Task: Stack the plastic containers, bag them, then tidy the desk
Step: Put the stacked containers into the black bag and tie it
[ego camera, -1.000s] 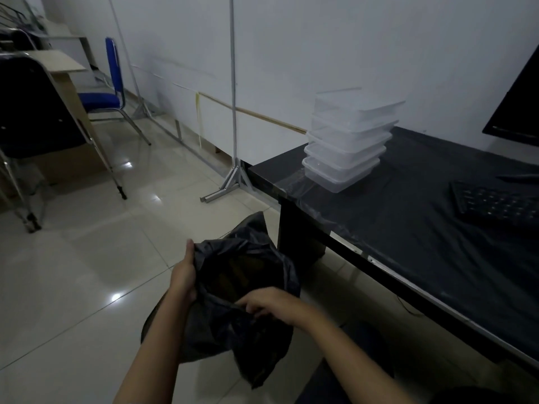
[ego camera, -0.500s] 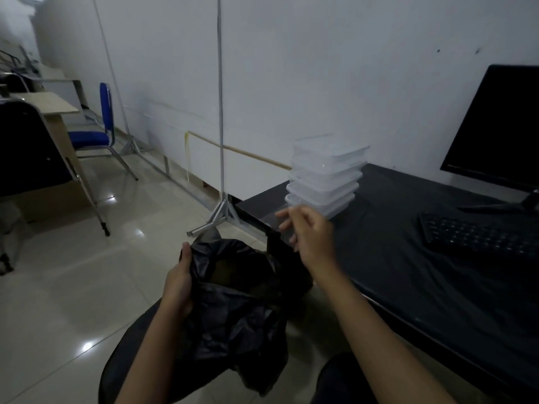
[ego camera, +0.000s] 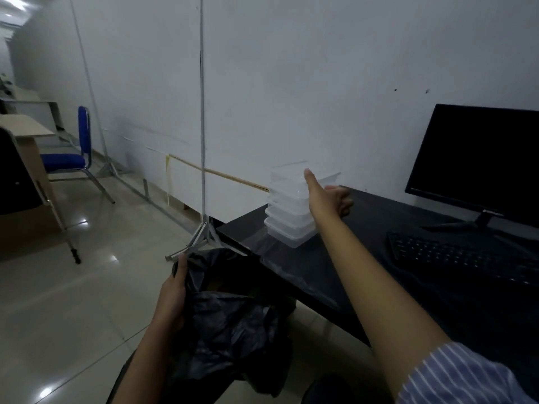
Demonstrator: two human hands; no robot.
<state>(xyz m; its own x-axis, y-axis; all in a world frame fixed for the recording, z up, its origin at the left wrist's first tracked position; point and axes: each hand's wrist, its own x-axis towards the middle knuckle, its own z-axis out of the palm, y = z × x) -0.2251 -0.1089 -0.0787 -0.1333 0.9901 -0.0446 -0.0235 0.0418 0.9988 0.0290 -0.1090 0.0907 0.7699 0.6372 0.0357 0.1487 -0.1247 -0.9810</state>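
One right hand [ego camera: 326, 196] at container stack [ego camera: 291, 211]

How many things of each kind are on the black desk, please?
Containers: 5, in one stack
Monitor: 1
Keyboard: 1
Total: 7

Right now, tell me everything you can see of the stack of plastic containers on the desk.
The stack of plastic containers stands upright near the left corner of the black desk, close to the white wall. They are clear, shallow, rectangular tubs with rims, about five or six high, slightly offset from each other. The right hand reaches the stack's upper part, thumb up against the top tub; whether it grips yet is unclear. The black bag hangs apart below.
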